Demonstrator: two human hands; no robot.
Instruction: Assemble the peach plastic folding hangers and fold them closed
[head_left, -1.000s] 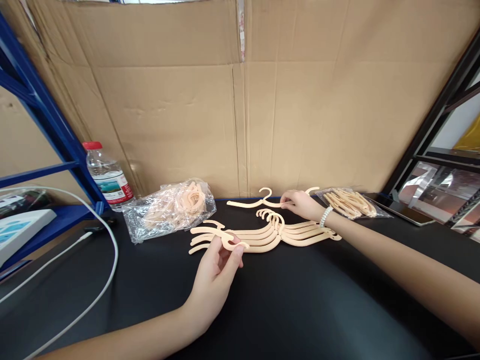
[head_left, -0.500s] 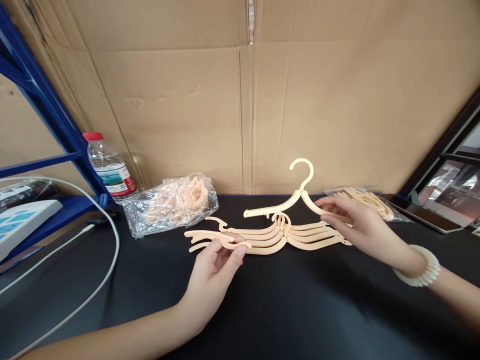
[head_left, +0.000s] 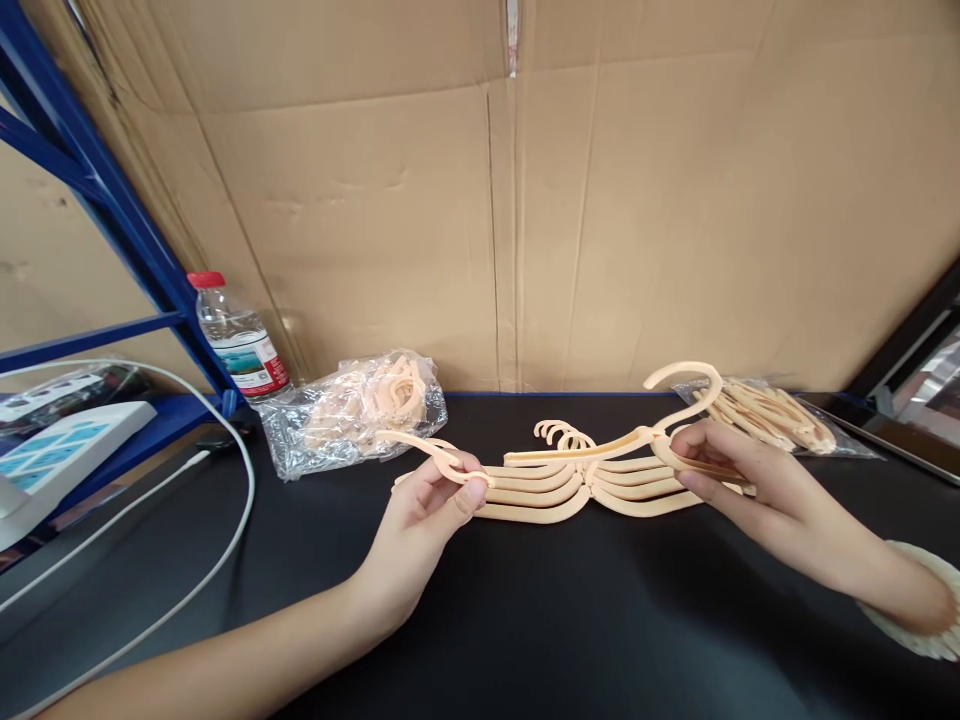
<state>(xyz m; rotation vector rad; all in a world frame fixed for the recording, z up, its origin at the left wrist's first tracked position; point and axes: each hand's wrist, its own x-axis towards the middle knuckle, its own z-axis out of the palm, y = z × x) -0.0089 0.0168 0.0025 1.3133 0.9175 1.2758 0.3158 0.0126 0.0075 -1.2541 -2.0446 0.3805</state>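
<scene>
My left hand (head_left: 420, 535) is closed in a pinch on a slim peach plastic hanger piece (head_left: 409, 440) with a curved, clip-like end. On the right, my right hand (head_left: 772, 490) grips one arm of a peach folding clothes hanger (head_left: 577, 454), raised over the table with its hook (head_left: 709, 385) curving up and to the left. Beneath and between both hands lie several like hangers (head_left: 536, 514) in a nested row, hooks towards the back. My left fingers hide part of that row's left end, and my right hand covers some of its right end.
At the back left is a clear bag (head_left: 360, 415) of peach hanger parts, beside a red-capped water bottle (head_left: 244, 345). Another bag (head_left: 780, 415) of long parts lies back right, near a dark flat device (head_left: 892, 435). A white cable (head_left: 232, 530) loops along the left. Cardboard (head_left: 390, 230) stands behind.
My right hand has moved right and slightly down with the hanger, which is now lower and turned, its hook leaning over. My left hand keeps its piece, now tilted differently. The view has shifted slightly.
</scene>
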